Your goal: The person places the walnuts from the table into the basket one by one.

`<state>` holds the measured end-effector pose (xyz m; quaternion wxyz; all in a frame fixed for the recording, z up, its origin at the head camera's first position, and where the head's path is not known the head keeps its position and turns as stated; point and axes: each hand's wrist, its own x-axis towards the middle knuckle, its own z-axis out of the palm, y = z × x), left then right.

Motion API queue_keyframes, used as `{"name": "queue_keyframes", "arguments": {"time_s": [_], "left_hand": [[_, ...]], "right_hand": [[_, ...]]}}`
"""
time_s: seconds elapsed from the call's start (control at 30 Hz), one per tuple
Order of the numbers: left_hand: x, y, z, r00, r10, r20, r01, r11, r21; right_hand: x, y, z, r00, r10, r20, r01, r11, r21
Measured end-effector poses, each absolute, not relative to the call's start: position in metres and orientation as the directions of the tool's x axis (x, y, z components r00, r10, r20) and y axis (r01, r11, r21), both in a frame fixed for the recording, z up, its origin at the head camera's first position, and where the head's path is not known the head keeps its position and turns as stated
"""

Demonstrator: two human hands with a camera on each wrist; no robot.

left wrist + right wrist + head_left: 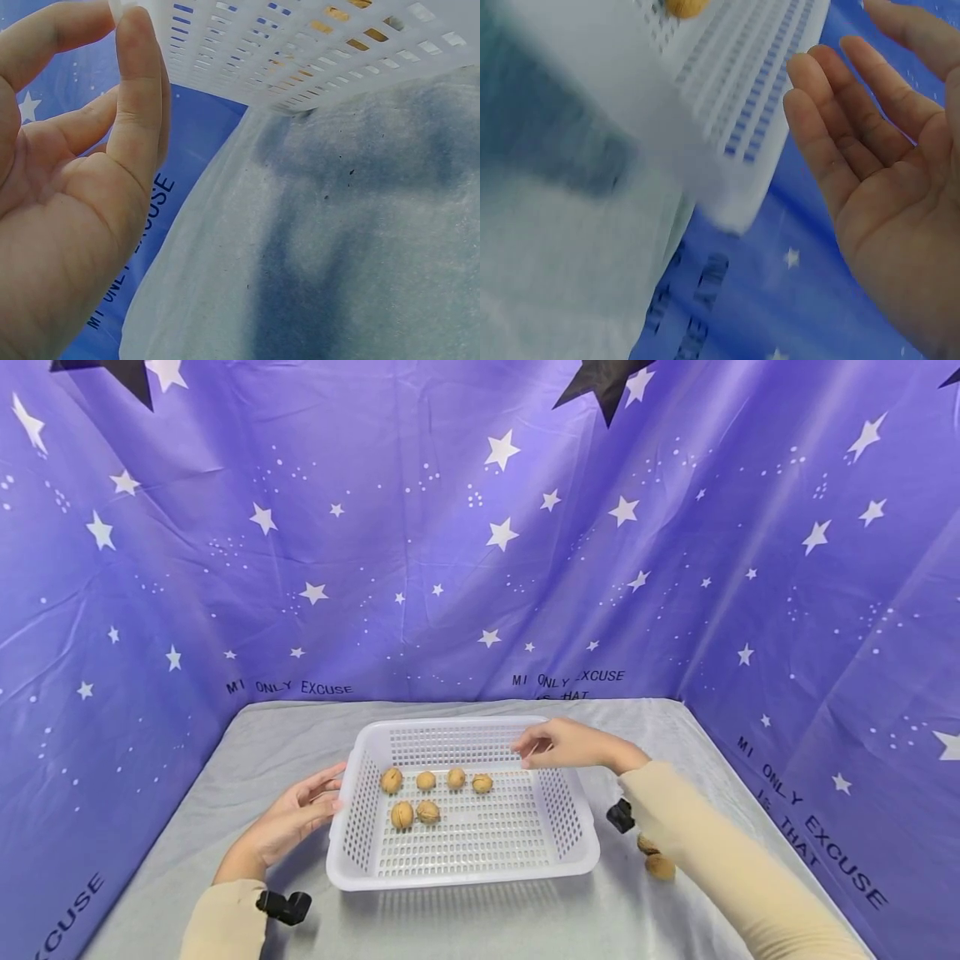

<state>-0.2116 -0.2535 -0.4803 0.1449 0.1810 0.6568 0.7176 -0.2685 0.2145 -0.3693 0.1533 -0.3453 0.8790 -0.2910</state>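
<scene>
A white plastic basket (457,883) with slotted walls holds several walnuts (402,814), gathered toward its left side. My left hand (288,827) is at the basket's left end. In the left wrist view, the thumb (139,82) and a finger pinch the rim. Over the back right corner, my right hand (566,745) reaches in from the right with its fingers loosely bent. Its palm (900,202) faces the basket in the right wrist view, with nothing held and the fingertips near the rim.
Two walnuts (660,866) lie on the grey cloth-covered table (292,735) to the right, partly behind my right sleeve (720,852). Purple star-printed curtains (420,552) enclose the back and sides. Small black devices (285,907) are worn at both wrists.
</scene>
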Motion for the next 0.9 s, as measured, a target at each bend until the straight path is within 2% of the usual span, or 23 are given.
{"name": "queue_keyframes", "arguments": {"time_s": [0.37, 0.73, 0.9], "left_hand": [[-0.211, -0.254, -0.482, -0.892, 0.446, 0.074, 0.031, -0.102, 0.994], [-0.212, -0.253, -0.48, -0.9, 0.434, 0.04, 0.002, -0.089, 0.996], [-0.21, -0.252, -0.479, -0.894, 0.444, 0.059, 0.012, -0.108, 0.994]], "right_hand": [[-0.249, 0.292, -0.374, -0.795, -0.607, 0.002, -0.482, 0.629, -0.61], [-0.226, 0.355, -0.404, -0.846, -0.533, -0.019, -0.395, 0.651, -0.648], [-0.213, 0.378, -0.424, -0.867, -0.496, -0.054, -0.316, 0.63, -0.709]]}}
